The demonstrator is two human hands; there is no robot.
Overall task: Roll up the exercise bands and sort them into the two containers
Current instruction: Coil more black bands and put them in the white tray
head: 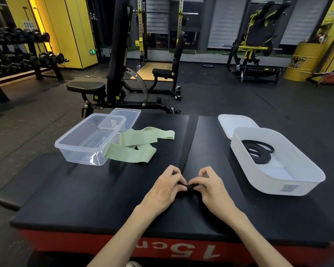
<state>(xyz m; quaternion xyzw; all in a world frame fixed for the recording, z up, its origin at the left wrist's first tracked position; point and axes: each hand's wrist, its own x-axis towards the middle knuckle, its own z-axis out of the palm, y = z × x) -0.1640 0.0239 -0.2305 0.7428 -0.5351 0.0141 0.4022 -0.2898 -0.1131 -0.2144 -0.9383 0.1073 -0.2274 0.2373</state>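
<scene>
A long black band (pixel 187 143) lies stretched away from me across the black padded platform (pixel 85 199). Its near end is a small roll, pinched between my left hand (pixel 165 189) and my right hand (pixel 210 187). Two light green bands (pixel 137 149) lie loose beside a clear plastic container (pixel 79 149) at the left, which looks empty. At the right stands a white container (pixel 297 182) holding a coiled black band (pixel 258 151).
A clear lid (pixel 123 114) lies behind the clear container and a white lid (pixel 233 122) behind the white one. The platform's red front edge (pixel 85 245) is close to me. Weight benches, a dumbbell rack and a yellow drum stand on the gym floor beyond.
</scene>
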